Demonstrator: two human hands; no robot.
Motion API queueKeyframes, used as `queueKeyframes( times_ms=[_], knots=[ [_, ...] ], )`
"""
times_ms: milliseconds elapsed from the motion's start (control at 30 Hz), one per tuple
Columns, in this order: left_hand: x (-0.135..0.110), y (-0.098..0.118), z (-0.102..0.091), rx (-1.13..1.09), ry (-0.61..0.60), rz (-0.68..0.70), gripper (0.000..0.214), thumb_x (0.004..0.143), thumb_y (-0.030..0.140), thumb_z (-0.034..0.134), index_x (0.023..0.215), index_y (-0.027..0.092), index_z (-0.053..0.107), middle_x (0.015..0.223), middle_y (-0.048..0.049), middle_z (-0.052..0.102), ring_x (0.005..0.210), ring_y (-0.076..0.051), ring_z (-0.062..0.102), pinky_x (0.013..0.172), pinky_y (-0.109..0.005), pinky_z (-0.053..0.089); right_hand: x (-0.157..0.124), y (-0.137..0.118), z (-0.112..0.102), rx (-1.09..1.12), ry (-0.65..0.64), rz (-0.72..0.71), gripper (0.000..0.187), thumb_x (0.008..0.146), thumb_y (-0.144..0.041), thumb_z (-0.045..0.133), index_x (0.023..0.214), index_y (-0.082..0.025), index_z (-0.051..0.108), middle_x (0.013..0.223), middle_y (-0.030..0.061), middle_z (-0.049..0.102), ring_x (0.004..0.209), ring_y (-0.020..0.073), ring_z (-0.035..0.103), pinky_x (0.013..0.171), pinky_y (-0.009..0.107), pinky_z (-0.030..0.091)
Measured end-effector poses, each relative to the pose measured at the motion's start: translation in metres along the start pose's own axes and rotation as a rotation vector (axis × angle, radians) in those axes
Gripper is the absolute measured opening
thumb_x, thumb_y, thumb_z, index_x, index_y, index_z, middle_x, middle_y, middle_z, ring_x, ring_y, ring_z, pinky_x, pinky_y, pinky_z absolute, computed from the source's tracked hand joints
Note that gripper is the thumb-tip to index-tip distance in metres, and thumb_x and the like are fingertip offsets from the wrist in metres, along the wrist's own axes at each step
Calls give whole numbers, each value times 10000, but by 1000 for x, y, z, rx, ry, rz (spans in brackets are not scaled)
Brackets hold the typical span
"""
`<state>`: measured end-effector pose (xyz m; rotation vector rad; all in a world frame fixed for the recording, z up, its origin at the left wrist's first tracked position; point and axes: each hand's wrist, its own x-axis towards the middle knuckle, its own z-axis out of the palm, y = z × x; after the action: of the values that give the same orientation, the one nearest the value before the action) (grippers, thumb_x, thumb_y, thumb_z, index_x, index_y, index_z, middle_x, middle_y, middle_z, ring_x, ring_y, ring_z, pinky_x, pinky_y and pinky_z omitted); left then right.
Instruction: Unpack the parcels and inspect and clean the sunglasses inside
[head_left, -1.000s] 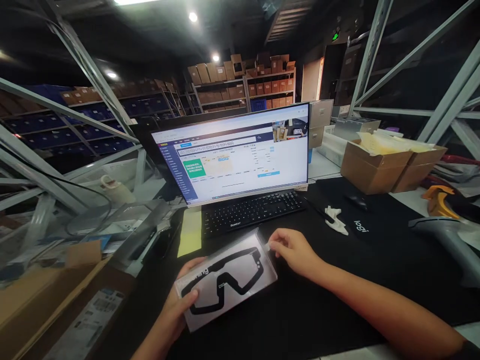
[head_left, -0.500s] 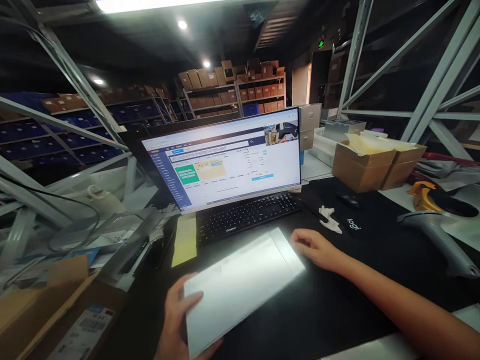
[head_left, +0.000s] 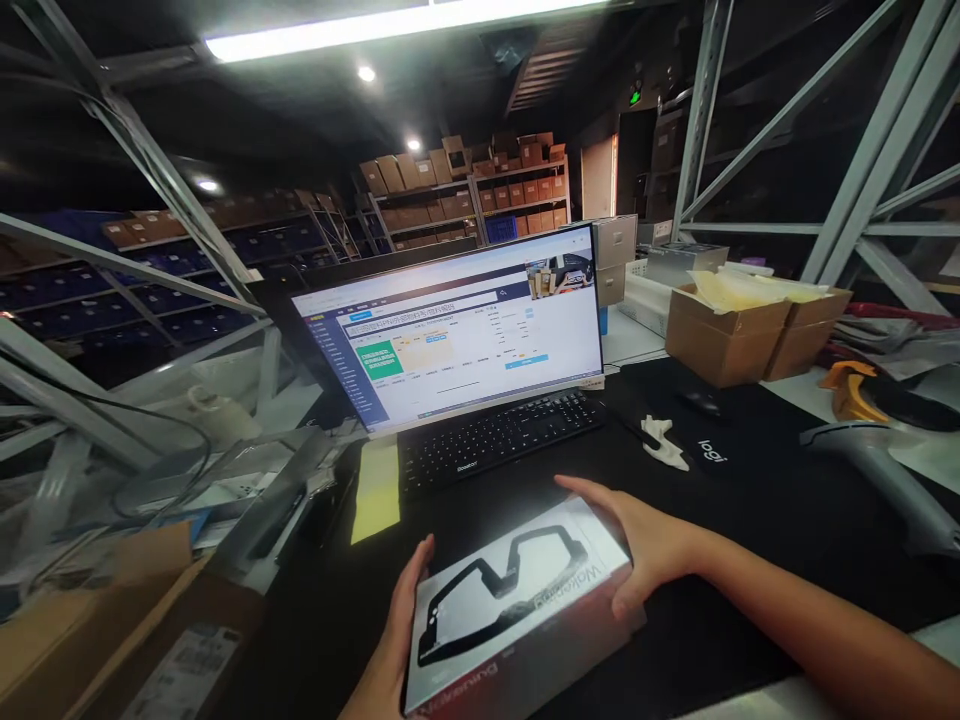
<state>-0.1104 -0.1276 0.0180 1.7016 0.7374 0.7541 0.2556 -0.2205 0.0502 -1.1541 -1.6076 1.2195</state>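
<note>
Low in front of me is a long white retail box (head_left: 491, 625) with a black frame-shaped outline printed on top and lettering on its near side. My left hand (head_left: 396, 640) is closed around its left end, with part of the fingers hidden. At the opposite end, my right hand (head_left: 641, 545) grips the box with the thumb on the near side and the fingers across the far edge. Beyond the box are a black keyboard (head_left: 502, 440) and a lit monitor (head_left: 472, 340).
Yellow paper (head_left: 376, 490) lies left of the keyboard. To the right are crumpled white tissue (head_left: 664, 443), a dark mouse (head_left: 697, 402), a barcode scanner (head_left: 877, 470) and open cartons (head_left: 724, 335). A labelled cardboard box (head_left: 172, 650) stands at lower left.
The box has turned from a plain white face to its printed face and come lower. My right hand, apart from it before, now grips its right end.
</note>
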Motion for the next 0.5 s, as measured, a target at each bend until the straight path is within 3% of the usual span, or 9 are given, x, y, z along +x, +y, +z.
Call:
queueKeyframes(
  times_ms=[67, 133, 233, 367, 500],
  knots=[
    [-7, 1, -1, 79, -30, 8, 1243, 513, 793, 792, 1553, 299, 322, 1571, -158, 404, 1436, -478, 357, 1185, -618, 276, -5, -4, -1, -187, -2, 22, 1455, 387, -427, 995, 1601, -233, 218, 1516, 174, 441, 1393, 397, 415, 1195, 531, 254],
    [-15, -1, -6, 236, -47, 47, 1118, 555, 620, 851, 1524, 319, 383, 1549, -132, 448, 1399, -470, 421, 1166, -592, 337, -10, -6, -2, -345, -14, 43, 1446, 420, -436, 983, 1612, -235, 189, 1579, 184, 355, 1435, 417, 347, 1208, 551, 221],
    [-21, -3, -20, 469, 4, 168, 1038, 508, 381, 872, 1465, 337, 473, 1493, -109, 521, 1348, -473, 483, 1138, -576, 395, -14, -5, -3, -468, -25, 38, 1399, 479, -424, 958, 1617, -219, 170, 1608, 192, 290, 1470, 424, 282, 1212, 534, 242],
    [-20, 5, -32, 570, 57, 203, 1044, 413, 286, 882, 1400, 322, 544, 1395, -111, 609, 1262, -474, 563, 1072, -549, 482, -15, -9, -8, -530, -21, -107, 1195, 523, -361, 924, 1551, -207, 333, 1501, 168, 420, 1372, 381, 437, 1163, 466, 363],
    [-15, 22, -34, 578, 79, 162, 973, 390, 276, 899, 1320, 268, 615, 1335, -130, 646, 1230, -455, 591, 1092, -541, 463, -19, -23, -23, -573, 19, -183, 1046, 547, -346, 907, 1468, -204, 431, 1397, 140, 508, 1272, 345, 523, 1117, 433, 414]
  ],
)
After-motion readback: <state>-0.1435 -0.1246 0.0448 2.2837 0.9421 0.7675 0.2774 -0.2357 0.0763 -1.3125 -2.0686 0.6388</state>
